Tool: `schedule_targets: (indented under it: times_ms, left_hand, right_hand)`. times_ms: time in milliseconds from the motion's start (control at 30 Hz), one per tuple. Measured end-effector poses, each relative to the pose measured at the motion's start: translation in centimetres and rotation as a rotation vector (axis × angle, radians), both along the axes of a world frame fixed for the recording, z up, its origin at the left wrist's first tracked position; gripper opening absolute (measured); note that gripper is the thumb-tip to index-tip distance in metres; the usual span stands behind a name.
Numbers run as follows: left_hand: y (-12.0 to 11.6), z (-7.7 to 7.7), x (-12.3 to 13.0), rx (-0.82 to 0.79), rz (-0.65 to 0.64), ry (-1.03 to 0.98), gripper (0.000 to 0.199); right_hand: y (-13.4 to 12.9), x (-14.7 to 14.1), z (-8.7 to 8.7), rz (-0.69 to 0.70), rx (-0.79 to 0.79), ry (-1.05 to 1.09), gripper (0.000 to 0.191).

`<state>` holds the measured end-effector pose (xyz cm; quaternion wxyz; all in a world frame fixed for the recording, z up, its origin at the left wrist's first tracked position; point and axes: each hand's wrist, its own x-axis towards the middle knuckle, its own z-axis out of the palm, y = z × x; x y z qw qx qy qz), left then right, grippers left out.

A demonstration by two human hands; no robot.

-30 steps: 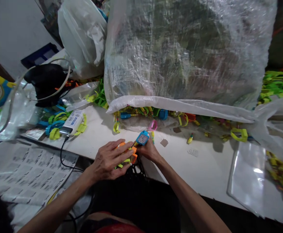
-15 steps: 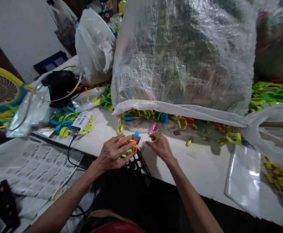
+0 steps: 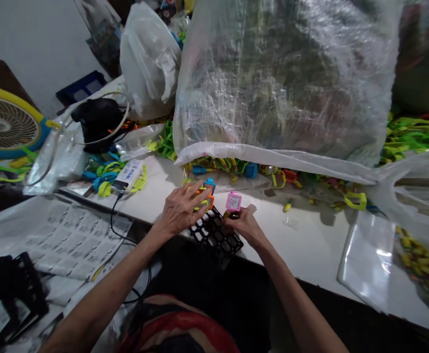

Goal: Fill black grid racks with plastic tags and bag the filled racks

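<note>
Our left hand point(image 3: 180, 211) lies over the blue piece point(image 3: 209, 183) and orange piece point(image 3: 211, 201), fingers slightly spread; we cannot tell whether it grips them. Those two seem gathered at the black grid's point(image 3: 218, 234) far end, while its nearer cells look unfilled. Rightward, our right hand point(image 3: 248, 225) pinches the pink watch-shaped piece point(image 3: 233, 201), apparently not seated yet.

- The left hand point(image 3: 180, 208) is bare, with creases across its back.
- The right hand point(image 3: 247, 226) is bare, as is the slim wrist just behind it.
- Behind each hand, a bare forearm point(image 3: 117, 280) runs down to the picture's lower edge.
- Below the hands, clothing point(image 3: 190, 321) shows broad red, dark and beige bands, its finer pattern blurred in dim light.
</note>
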<state>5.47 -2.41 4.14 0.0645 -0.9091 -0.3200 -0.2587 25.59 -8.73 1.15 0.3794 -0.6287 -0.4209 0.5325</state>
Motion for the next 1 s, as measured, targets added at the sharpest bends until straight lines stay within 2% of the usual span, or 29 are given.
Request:
schedule_targets:
  times_ms: [133, 400, 533, 667, 800, 867, 1000]
  left_hand:
    - [0.1, -0.5, 0.2, 0.038, -0.001, -0.031, 0.034]
    - [0.1, -0.7, -0.1, -0.023, 0.006, -0.008, 0.036]
    - [0.0, -0.6, -0.2, -0.024, -0.008, -0.051, 0.032]
    - [0.0, -0.8, -0.2, 0.001, -0.011, -0.062, 0.031]
    - [0.1, -0.6, -0.2, -0.004, -0.028, -0.058, 0.031]
    - [0.1, -0.5, -0.2, -0.001, -0.034, -0.058, 0.031]
    - [0.1, -0.1, -0.1, -0.008, -0.056, -0.032, 0.037]
  right_hand:
    - [0.2, -2.4, -0.3, -0.113, 0.015, 0.107, 0.022]
    - [-1.8, -5.6, -1.4, -0.137, 0.030, 0.107, 0.016]
    - [-2.0, -5.0, -1.7, -0.250, 0.015, 0.028, 0.015]
    - [0.2, -2.9, -1.7, -0.333, 0.069, 0.039, 0.024]
    - [3.2, -1.7, -2.1, -0.198, 0.110, 0.005, 0.020]
    - [4.0, -1.8, -2.4, -0.109, 0.147, -0.099, 0.017]
    - [4.1, -2.4, -2.3, 0.028, 0.337, -0.371, 0.012]
